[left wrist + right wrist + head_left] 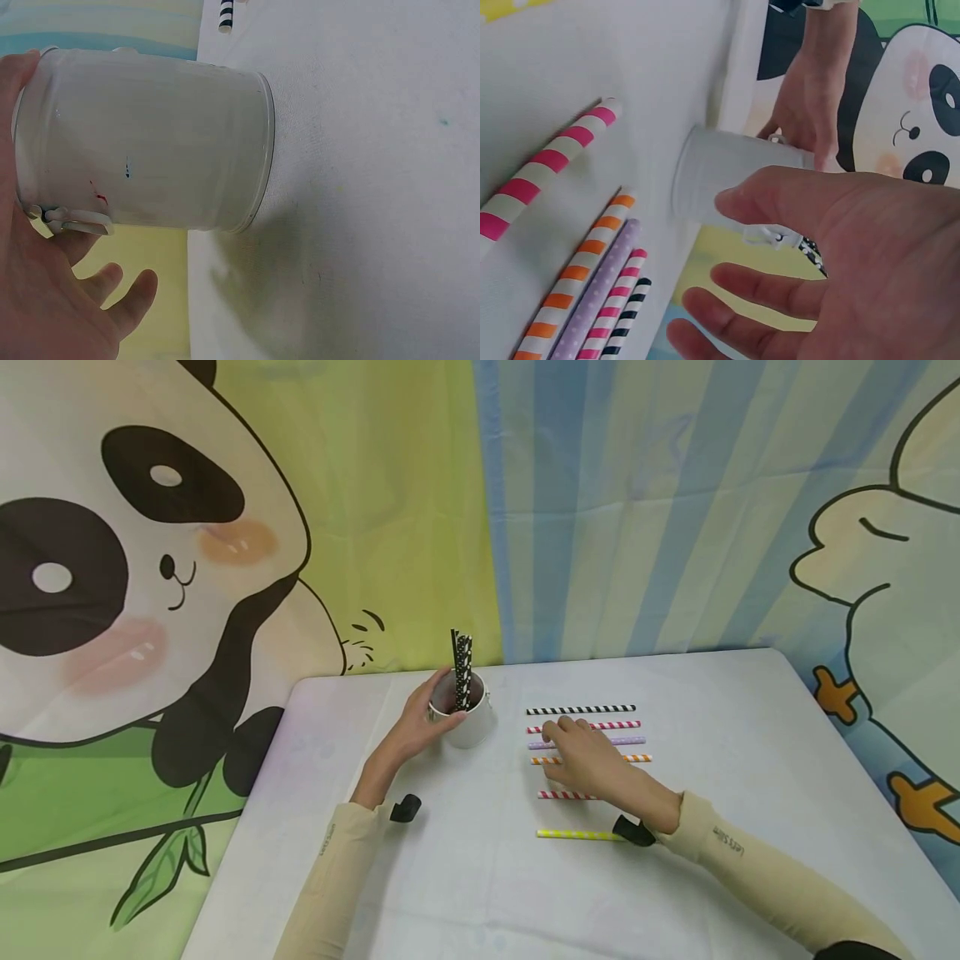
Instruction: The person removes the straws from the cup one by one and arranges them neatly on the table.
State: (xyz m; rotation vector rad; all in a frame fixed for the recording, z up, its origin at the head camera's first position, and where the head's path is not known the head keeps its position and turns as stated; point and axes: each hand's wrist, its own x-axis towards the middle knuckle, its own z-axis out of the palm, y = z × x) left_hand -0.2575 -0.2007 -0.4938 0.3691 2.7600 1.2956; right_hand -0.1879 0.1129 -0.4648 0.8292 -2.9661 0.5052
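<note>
Holding the white pail [471,731] right now: the left hand [422,720] is curling its thumb and fingers around the rim, with a couple of other fingers sticking out free. The pail is standing on the surface [450,893], and a bunch of black-and-white straws [462,672] is poking out of it. Meanwhile the right hand [588,760] is hovering over the loose row to the pail's right, fingers loosely apart and gripping nothing. From the far side, that row is running black-striped straw [585,710], pink-striped straw [622,724], purple dotted straw [628,741], orange-striped straw [637,758], then a red-striped straw [566,795] and a yellow straw [573,834] nearest. Behind the pail, a cartoon panda backdrop [135,543] is hanging off to the left.
</note>
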